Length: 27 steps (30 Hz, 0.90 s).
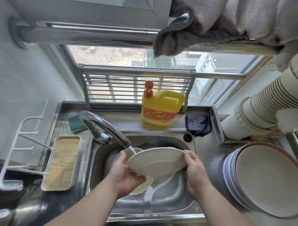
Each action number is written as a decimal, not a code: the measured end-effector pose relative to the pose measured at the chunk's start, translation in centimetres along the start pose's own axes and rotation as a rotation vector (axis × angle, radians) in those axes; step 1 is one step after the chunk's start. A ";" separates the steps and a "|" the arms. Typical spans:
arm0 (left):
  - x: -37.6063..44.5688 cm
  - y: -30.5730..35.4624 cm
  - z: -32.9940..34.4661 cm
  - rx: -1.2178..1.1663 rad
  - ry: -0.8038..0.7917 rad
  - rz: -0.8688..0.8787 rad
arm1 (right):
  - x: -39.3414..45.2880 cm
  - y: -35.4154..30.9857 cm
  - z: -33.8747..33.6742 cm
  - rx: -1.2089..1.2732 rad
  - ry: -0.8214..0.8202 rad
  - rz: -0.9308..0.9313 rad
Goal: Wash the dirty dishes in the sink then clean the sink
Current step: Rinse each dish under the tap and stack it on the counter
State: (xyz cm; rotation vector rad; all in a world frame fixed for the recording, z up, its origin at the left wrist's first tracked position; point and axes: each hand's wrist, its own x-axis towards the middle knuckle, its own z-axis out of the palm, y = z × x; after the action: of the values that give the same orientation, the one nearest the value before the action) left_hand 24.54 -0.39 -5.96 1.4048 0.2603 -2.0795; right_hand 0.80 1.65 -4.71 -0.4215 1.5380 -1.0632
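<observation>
one pale plate (155, 161) held tilted over the sink (181, 204), under the running faucet (105, 125), water striking its upper left edge. gripped by two hands: left hand (124, 175) curled round the lower left rim from beneath, right hand (194, 168) pinching the right rim. below, in the basin, a white dish (148, 185) partly hidden by the plate; count there cannot be told. one stack of plates (268, 182) on the tabletop at right, number unclear. behind: one yellow detergent bottle (161, 107), one green sponge (76, 123), one dark cloth (198, 124). one wooden-bottomed tray (62, 162) at left.
</observation>
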 end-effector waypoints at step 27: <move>-1.0 -5.9 -1.4 0.091 0.122 -0.047 | -4.0 -1.8 -1.8 -0.035 -0.001 0.434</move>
State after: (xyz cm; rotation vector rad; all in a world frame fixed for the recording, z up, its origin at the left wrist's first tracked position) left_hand 22.45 5.35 -6.62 1.5969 0.2528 -2.0693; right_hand -0.26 4.40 -0.99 -0.1009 1.5575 -0.6982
